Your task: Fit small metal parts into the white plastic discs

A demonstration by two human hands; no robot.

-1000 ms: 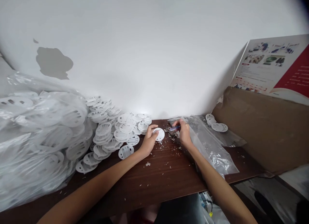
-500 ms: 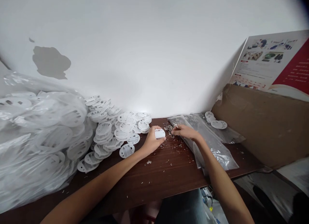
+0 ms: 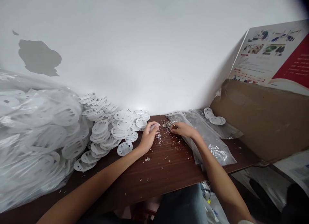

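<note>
My left hand (image 3: 149, 135) is closed around a round white plastic disc (image 3: 155, 126), tilted so that mostly its edge shows; the fingers cover the rest. To the right, my right hand (image 3: 182, 130) pinches a thin metal tool (image 3: 172, 123), its slim end sticking out up and left. Whether it is a pair of tweezers is too small to tell. The fingertips are at the edge of a heap of tiny metal parts (image 3: 166, 124). Several small pale bits (image 3: 158, 137) lie scattered below the left hand.
Stacks of slotted white discs (image 3: 100, 127) stand left on the brown table (image 3: 154, 175), beside a large clear bag of discs (image 3: 36, 137). Flat plastic bags (image 3: 212, 146) lie under my right forearm. More discs (image 3: 217, 120) rest near a cardboard panel (image 3: 260, 121).
The disc in my left hand has turned from face-up to nearly edge-on, and the hand has risen slightly. My right hand stays by the metal parts. The whole view has shifted a little.
</note>
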